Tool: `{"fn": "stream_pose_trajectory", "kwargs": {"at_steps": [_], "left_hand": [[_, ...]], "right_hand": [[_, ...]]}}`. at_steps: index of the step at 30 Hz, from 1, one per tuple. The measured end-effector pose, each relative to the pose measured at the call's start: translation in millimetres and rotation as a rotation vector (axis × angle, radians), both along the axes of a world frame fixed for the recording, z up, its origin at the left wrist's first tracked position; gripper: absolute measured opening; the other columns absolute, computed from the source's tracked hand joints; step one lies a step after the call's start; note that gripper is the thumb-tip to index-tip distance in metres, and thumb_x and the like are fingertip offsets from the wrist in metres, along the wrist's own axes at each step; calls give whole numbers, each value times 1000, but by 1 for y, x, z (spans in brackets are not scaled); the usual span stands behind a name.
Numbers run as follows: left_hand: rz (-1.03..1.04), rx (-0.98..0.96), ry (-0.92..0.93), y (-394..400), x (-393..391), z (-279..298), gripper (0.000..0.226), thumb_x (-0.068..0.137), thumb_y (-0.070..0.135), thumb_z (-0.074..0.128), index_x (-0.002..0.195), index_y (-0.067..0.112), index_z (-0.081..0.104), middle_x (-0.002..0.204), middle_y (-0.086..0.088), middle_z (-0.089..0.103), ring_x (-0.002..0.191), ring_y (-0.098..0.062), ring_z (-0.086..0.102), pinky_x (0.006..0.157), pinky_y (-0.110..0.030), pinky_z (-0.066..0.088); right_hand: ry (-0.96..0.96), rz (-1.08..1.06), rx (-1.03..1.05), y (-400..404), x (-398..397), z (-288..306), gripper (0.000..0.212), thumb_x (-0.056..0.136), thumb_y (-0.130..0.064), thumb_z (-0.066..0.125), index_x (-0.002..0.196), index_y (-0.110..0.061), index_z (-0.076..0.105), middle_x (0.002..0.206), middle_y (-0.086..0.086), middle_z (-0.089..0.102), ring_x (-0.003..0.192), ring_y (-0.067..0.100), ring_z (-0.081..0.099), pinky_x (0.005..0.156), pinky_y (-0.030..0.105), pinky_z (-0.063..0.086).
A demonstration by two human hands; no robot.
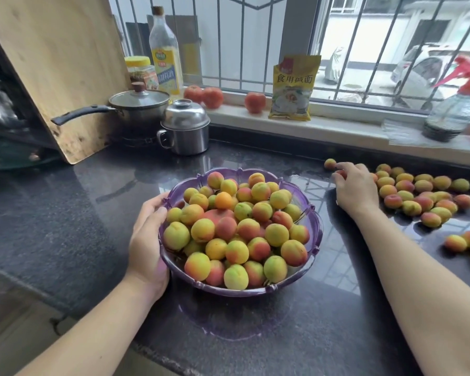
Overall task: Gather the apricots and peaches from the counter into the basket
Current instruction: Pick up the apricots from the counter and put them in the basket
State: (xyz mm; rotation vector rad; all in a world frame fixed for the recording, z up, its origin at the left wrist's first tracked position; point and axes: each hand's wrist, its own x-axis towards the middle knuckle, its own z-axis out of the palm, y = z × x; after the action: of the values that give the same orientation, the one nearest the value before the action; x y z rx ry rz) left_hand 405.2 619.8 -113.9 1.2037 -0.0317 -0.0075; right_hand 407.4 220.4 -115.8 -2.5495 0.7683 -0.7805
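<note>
- The left hand grips the left rim of the basket, thumb over the edge, steadying it on the counter.
- The right hand reaches to the loose fruit on the right; its fingers curl round one reddish fruit, with one more apricot just beyond the fingertips.
- To do this step well, I judge it best to close gently round the fruit, lift it clear, and set it low into a gap in the heap, not drop it: the basket is already piled above its rim and fruit could roll off.
- Keep the left hand on the rim while adding.
- Counts: one basket, holding roughly forty-five visible fruits; about thirty more lie on the counter, some cut off at the frame edge.
- Two hands in view.
</note>
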Motion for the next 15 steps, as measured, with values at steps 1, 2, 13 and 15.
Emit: {"fn": "stream_pose_trajectory", "kwargs": {"at_steps": [1, 2, 13, 15], "left_hand": [[1, 0, 3, 0, -1, 1, 30, 111, 16, 41, 127, 18, 66, 123, -11, 76, 115, -27, 72, 95, -43, 56], [3, -3, 6, 0, -1, 1, 29, 111, 16, 41, 128, 18, 65, 123, -11, 76, 114, -27, 72, 94, -42, 57], [33, 19, 13, -4, -5, 6, 29, 111, 16, 41, 128, 15, 65, 123, -14, 75, 116, -30, 72, 91, -40, 60], [44, 14, 28, -4, -4, 6, 29, 110, 15, 42, 128, 13, 65, 126, -17, 73, 122, -35, 68, 104, -51, 56]], "right_hand": [[-52, 33, 30, 3, -4, 0, 32, 103, -23, 52, 133, -16, 63, 125, 17, 57, 114, 37, 54, 95, 41, 44], [-104, 59, 63, 6, -9, -1, 32, 102, -21, 53, 132, -16, 64, 123, 17, 58, 115, 36, 54, 97, 39, 42], [-289, 527, 596, 97, -49, 110, 24, 94, -19, 72, 117, -23, 66, 107, 1, 72, 98, 14, 72, 90, 34, 58], [-179, 698, 596, 127, -56, 123, 23, 94, -19, 71, 116, -25, 70, 107, 0, 74, 98, 13, 73, 93, 35, 58]]}}
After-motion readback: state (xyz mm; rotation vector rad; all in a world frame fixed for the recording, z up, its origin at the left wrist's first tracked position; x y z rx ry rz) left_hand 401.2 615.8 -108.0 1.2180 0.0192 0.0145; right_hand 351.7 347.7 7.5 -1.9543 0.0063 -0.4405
